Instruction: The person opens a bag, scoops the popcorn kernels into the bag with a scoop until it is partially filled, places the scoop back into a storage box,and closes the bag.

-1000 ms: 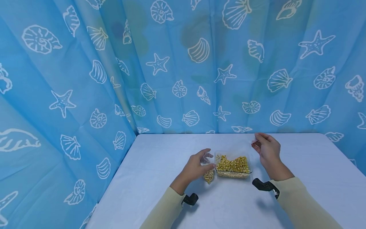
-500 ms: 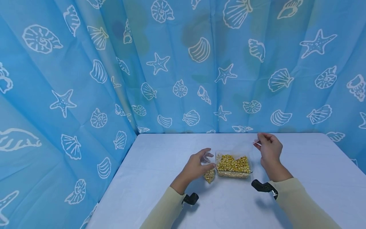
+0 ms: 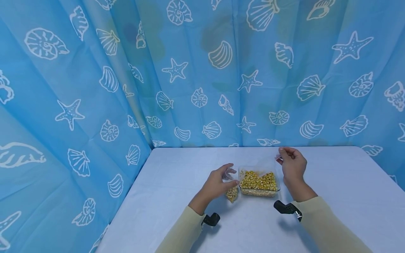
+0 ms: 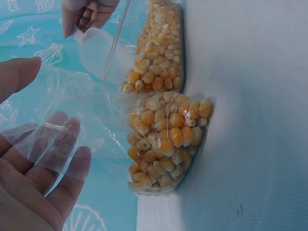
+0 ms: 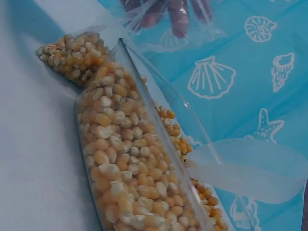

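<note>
A clear rectangular container [image 3: 275, 190] holds a deep fill of yellow corn kernels [image 3: 257, 181]. Against its left side a clear plastic bag [image 4: 168, 139] stands on the table with kernels in its bottom. My left hand [image 3: 216, 182] is at the bag's mouth, its fingers spread with the thin film over them and the thumb [image 4: 21, 77] held apart. Over at the container's right back corner, my right hand [image 3: 294, 167] pinches the handle of a translucent plastic scoop [image 5: 250, 168]. The scoop's bowl slants down over the rim, its tip at the kernels.
A white-covered table [image 3: 171, 196] lies under everything. Blue curtains [image 3: 196, 70] with white shell prints hang behind it and on the left. A black wrist camera mount [image 3: 286, 207] sticks out from the right sleeve, another mount [image 3: 211, 219] from the left.
My right hand has shifted slightly right, then back left and a little toward me with the scoop. The dip seen in the kernels has become shallower. My left hand and the bag stay put.
</note>
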`<state>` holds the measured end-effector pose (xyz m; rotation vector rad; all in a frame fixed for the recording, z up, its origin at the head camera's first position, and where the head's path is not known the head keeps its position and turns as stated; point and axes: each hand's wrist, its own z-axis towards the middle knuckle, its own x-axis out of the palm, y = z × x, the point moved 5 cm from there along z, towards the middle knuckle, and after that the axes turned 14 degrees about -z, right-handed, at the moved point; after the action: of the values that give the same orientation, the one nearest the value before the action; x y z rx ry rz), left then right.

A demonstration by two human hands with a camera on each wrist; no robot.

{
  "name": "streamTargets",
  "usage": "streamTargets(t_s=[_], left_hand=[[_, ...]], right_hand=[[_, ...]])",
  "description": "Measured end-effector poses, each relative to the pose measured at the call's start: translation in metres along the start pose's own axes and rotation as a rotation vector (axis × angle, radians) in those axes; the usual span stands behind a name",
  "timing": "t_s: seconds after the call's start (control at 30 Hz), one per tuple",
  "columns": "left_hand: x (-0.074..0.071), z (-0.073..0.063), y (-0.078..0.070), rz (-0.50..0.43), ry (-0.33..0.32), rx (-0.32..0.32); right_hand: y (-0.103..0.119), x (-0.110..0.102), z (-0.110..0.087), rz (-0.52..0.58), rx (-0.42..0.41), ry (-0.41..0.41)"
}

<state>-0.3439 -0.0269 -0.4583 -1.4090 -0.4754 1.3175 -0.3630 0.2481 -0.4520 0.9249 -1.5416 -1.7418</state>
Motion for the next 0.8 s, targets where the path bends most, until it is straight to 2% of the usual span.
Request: streamTargets(t_s=[0.43,0.6,0.8], left_hand=[[-0.001,0.0,0.0,-0.007,-0.002,-0.026],[-0.001,0.0,0.0,-0.004,-0.001,-0.028],[-0.001,0.0,0.0,-0.004,-0.001,-0.032]], right_hand=[[-0.017,0.009,0.002,-0.006,0.037,0.059],[-0.02,0.013,0.004,-0.01,0.024,0.076],[-0.022,0.017,0.005,-0.068,0.034,0.09]])
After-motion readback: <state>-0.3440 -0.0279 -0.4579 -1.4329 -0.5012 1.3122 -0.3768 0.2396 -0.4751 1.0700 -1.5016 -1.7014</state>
